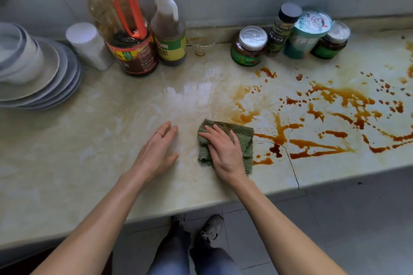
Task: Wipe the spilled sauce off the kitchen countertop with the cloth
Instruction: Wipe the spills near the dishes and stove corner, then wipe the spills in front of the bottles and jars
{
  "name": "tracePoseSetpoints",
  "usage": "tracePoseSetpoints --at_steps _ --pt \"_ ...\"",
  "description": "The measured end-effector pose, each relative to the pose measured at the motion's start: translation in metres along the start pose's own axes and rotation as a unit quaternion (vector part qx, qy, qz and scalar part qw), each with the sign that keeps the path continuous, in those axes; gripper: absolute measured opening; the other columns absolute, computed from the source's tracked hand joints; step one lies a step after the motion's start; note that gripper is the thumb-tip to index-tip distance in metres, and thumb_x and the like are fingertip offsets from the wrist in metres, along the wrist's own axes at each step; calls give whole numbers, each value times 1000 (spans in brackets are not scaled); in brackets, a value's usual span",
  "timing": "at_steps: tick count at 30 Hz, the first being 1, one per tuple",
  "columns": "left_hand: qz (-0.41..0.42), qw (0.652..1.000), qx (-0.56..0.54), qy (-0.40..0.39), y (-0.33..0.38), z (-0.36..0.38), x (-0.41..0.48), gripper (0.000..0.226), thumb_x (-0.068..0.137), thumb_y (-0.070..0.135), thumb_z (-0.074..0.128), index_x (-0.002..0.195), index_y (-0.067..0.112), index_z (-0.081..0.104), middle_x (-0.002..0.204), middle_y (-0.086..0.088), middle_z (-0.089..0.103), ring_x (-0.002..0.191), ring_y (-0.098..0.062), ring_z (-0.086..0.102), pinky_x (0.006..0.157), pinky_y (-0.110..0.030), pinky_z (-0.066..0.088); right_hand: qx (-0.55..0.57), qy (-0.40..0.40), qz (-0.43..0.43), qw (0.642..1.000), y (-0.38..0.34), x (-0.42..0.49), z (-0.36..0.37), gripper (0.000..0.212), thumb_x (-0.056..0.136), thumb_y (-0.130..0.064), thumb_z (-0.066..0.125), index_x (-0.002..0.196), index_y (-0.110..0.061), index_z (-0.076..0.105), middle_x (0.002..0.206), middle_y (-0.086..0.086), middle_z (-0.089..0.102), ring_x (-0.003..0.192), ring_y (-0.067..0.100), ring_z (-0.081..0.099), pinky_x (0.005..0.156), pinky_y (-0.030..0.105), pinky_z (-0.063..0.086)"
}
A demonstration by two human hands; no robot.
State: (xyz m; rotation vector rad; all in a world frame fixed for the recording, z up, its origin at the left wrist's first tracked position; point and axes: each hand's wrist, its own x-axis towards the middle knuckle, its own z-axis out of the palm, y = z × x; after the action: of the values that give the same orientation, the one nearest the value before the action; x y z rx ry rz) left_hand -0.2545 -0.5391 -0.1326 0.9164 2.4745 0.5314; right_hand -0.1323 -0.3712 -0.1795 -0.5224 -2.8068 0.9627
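Observation:
A crumpled green ribbed cloth (pixel 243 136) lies on the pale marble countertop (pixel 89 140) near its front edge. My right hand (pixel 223 149) presses flat on the cloth with straight fingers. Brown-orange sauce (pixel 335 105) is splashed in streaks and drops over the countertop to the right of the cloth, with a thin smear (pixel 243 105) just beyond it. My left hand (pixel 156 152) rests open on the bare countertop to the left of the cloth, a ring on one finger.
A stack of plates and bowls (pixel 33 69) sits at the left. Bottles (pixel 125 29) and a white container (pixel 89 44) stand at the back left, a small glass (pixel 202 40) behind centre, several jars (pixel 290 35) at the back right. A crack (pixel 292 163) runs to the front edge.

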Motion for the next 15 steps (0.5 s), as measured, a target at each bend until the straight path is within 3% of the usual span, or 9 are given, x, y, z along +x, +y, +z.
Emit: tracePoseSetpoints --at_steps 2,4,6,8,9,11,12,14,15 --pt "11 1000 -22 18 8 3 0 71 84 19 65 146 19 30 156 -1 19 140 -19 27 111 -29 26 167 -9 75 983 -11 0 -20 38 99 -20 40 129 -28 61 136 -12 58 131 3 45 115 32 24" --pt "17 997 -65 32 18 2 2 61 87 19 62 143 17 36 151 -3 29 137 -18 32 111 -28 26 373 10 156 915 -28 4 -49 34 103 -12 41 123 -28 63 123 -6 65 111 5 59 95 26 47" --pt "-7 981 -191 21 30 -5 4 54 91 20 58 141 17 38 146 0 37 132 -12 37 109 -27 30 579 15 224 784 -38 11 -68 30 103 -10 42 119 -24 63 114 5 67 92 12 67 74 27 56" --pt "-47 918 -393 -23 46 -16 6 50 92 21 57 139 19 41 142 4 44 127 -8 43 104 -27 36 736 -24 240 632 -50 15 -83 31 99 -17 51 127 -11 60 120 17 65 99 25 67 82 37 57" --pt "-57 874 -481 -48 51 -22 7 48 91 23 58 136 19 45 138 3 49 123 -10 48 101 -28 40 775 -46 243 581 -56 15 -85 35 97 -23 53 127 -5 62 123 21 63 105 31 65 89 42 55" --pt "-72 796 -594 -88 55 -33 9 41 87 26 60 126 17 55 123 -3 62 111 -16 60 92 -31 47 796 -46 268 541 -64 11 -87 42 97 -29 45 103 1 73 108 20 69 96 31 69 85 40 58" --pt "-79 785 -608 -94 55 -37 10 36 85 25 61 120 15 59 114 -6 67 102 -18 63 85 -31 49 793 -20 291 534 -64 9 -86 49 98 -29 39 84 -1 76 92 17 72 81 27 71 72 33 60" --pt "-96 846 -520 -68 53 -39 11 24 84 16 65 107 17 63 95 -6 69 86 -19 64 70 -27 51 760 42 337 554 -60 3 -84 58 104 -27 31 71 -9 74 77 8 70 70 22 69 60 26 56" --pt "-103 899 -424 -44 49 -36 13 22 83 13 67 104 19 62 90 -4 68 80 -19 63 64 -27 52 701 78 358 612 -53 1 -79 52 105 -26 31 78 -13 73 85 5 70 81 22 68 67 29 55"
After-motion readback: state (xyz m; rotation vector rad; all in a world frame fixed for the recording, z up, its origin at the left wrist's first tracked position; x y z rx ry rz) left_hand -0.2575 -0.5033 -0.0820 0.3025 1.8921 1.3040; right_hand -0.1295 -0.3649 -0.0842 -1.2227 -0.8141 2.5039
